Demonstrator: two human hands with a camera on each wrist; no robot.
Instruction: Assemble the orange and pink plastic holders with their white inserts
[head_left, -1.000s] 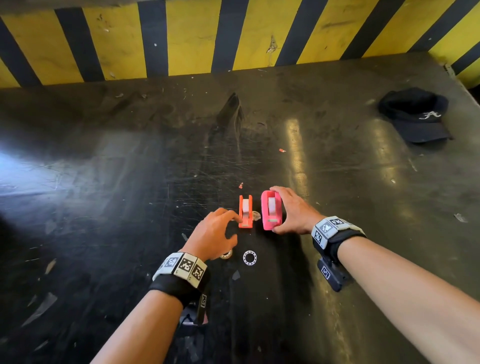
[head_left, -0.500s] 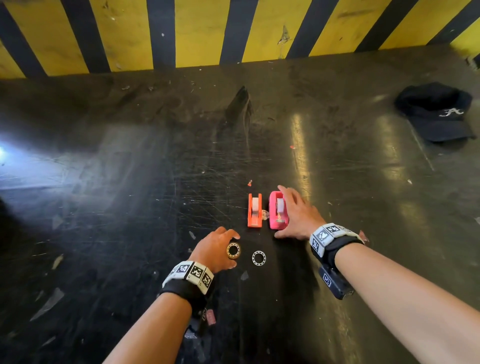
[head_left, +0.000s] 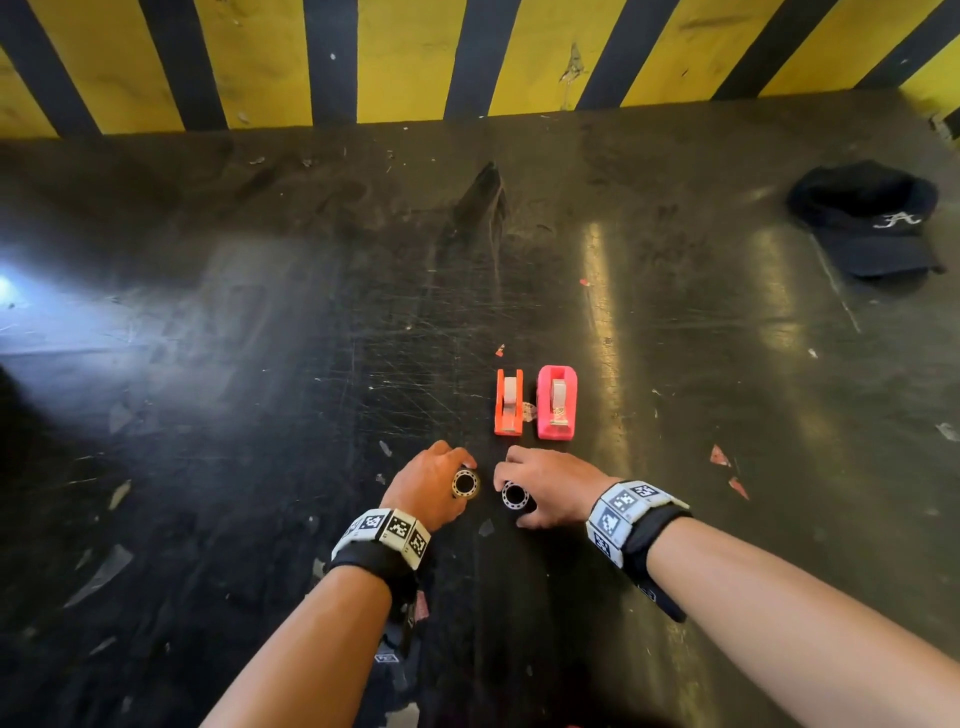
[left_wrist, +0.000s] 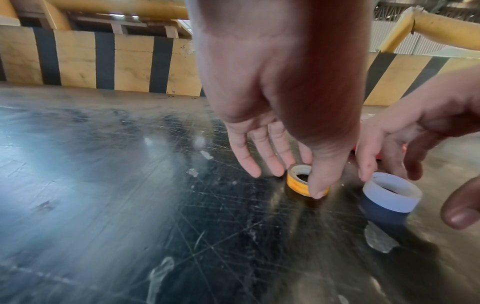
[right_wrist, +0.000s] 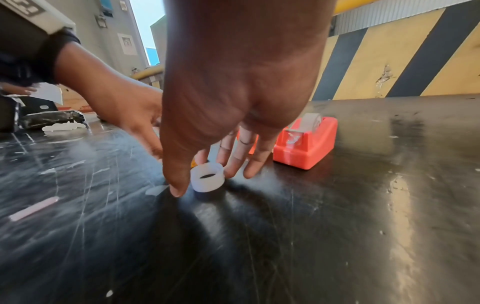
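Note:
An orange holder (head_left: 509, 402) and a pink holder (head_left: 557, 402) stand side by side on the black table (head_left: 260, 415), each with a white roll in its slot. Nearer to me, my left hand (head_left: 451, 483) pinches a yellow ring (left_wrist: 302, 181) between thumb and fingers. The ring rests on the table. My right hand (head_left: 535, 488) curls its thumb and fingers round a white ring (right_wrist: 207, 180) just right of the yellow one. In the right wrist view the pink holder (right_wrist: 306, 142) stands beyond my fingers (right_wrist: 233, 164), with the orange one mostly hidden behind them.
A black cap (head_left: 872, 223) lies at the far right of the table. A yellow and black striped wall (head_left: 405, 57) closes the far edge. Small paper scraps (head_left: 719, 457) lie scattered around. A black bundle (right_wrist: 52, 119) sits off to the left.
My right hand left the pink holder and came back toward me onto the white ring. My left hand moved from the orange holder to the yellow ring and stays on it.

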